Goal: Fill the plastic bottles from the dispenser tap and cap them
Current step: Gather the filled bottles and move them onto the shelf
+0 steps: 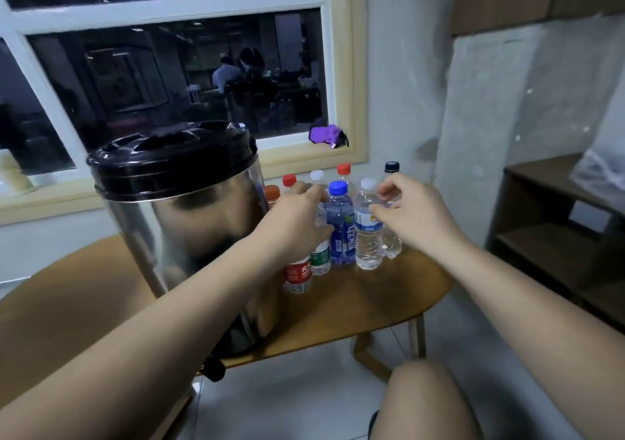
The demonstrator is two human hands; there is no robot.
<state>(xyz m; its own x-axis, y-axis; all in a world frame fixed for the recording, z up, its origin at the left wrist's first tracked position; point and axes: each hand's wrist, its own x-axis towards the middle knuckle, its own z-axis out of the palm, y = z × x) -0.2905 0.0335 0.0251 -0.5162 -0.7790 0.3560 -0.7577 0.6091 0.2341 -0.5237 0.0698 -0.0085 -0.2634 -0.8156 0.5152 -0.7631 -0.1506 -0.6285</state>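
The left hand (297,216) grips the green-label bottle (320,258); the right hand (406,213), loose (holding nothing), should steady the clear bottle (367,236) during a straight lift.

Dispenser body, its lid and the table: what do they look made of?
Dispenser body: polished metal, probably stainless steel, given its mirror-like reflections. Lid: glossy black plastic, by its moulded ridges and sheen. Table: matte brown wood or wood veneer; cannot tell which.

Wooden table (389,299): dispenser (189,236), capped bottles (340,230).
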